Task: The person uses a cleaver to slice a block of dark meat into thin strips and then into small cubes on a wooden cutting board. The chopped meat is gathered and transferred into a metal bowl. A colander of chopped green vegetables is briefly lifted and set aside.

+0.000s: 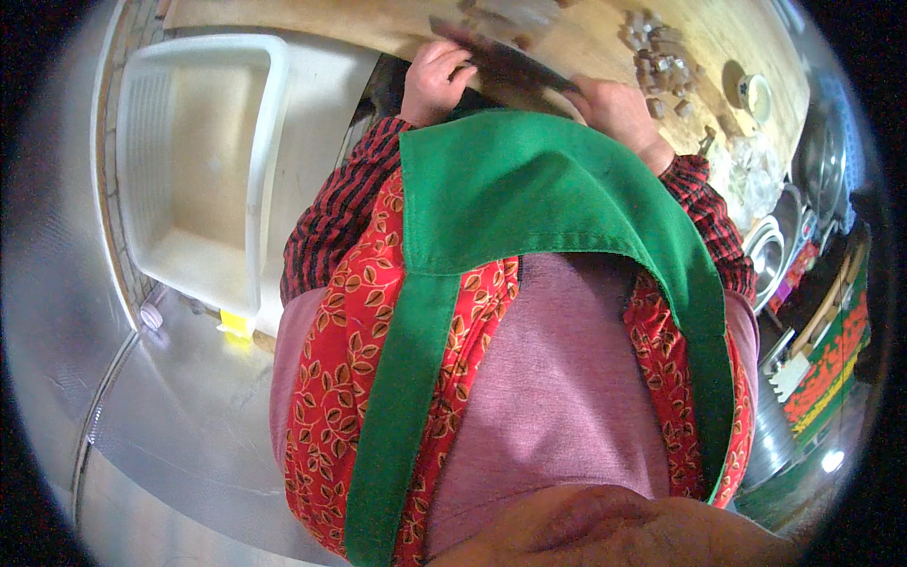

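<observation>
A broad dark knife blade (506,53), blurred and probably a cleaver's, slants over the near edge of the wooden board (737,42). My right hand (620,113) is closed at the blade's right end, gripping the knife; a pale piece (563,104), perhaps its handle, shows beside the fingers. By the blade's left part is my left hand (436,81), its fingers curled and the thumb bent toward them. Whether it holds anything is unclear. Several brown cubes (662,67) lie on the board to the right. Beyond the blade are blurred brown pieces (521,18).
At left, a white plastic tub (266,163) rests on a pale surface. A small cup (758,98) and a clear plastic bag (755,166) lie on the board's right side. Metal bowls (767,255) stand beyond its right edge. Below the tub hangs something yellow (237,326).
</observation>
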A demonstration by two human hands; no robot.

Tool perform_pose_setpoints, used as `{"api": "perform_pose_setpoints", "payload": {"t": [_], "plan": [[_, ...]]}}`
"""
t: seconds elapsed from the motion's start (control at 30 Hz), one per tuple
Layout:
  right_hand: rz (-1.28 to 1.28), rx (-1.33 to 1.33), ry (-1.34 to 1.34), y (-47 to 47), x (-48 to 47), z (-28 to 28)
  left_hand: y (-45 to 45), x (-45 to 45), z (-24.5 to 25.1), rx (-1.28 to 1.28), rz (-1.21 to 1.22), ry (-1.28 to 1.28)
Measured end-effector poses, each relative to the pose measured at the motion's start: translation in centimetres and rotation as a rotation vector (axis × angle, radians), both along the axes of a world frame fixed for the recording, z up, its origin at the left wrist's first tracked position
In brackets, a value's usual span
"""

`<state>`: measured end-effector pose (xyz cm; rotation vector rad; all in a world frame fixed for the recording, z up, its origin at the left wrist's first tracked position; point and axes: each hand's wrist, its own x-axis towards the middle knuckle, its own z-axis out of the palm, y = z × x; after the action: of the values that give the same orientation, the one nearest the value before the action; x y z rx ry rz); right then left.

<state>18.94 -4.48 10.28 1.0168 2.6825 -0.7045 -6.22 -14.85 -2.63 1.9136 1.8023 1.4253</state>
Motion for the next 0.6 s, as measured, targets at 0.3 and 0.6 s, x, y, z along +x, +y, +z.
{"api": "perform_pose_setpoints", "payload": {"t": [0.3,0.6], "plan": [[-0.054,-0.042,0.065,1.2,0.2,-4.0,-0.2,-0.2,0.2,-0.078,-0.031,-0.030],[-0.381,-0.229,0.410,1.4,3.0,-4.8,-0.3,0.6,1.3,-0.146,-0.012,0.025]]}}
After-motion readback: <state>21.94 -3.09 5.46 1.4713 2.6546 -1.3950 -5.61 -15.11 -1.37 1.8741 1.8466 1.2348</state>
